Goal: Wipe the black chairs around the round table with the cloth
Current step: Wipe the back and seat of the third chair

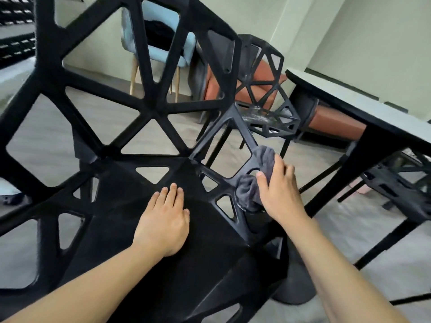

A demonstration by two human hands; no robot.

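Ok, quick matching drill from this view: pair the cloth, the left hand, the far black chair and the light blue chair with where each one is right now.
Things:
1. cloth
2. left hand
3. far black chair
4. light blue chair

Places:
A. flat on the near chair's seat
B. by the wall, seen through the near chair's backrest
C. under the right hand, on the seat's side frame
D. beside the table

Pairs: 1-C, 2-A, 3-D, 4-B
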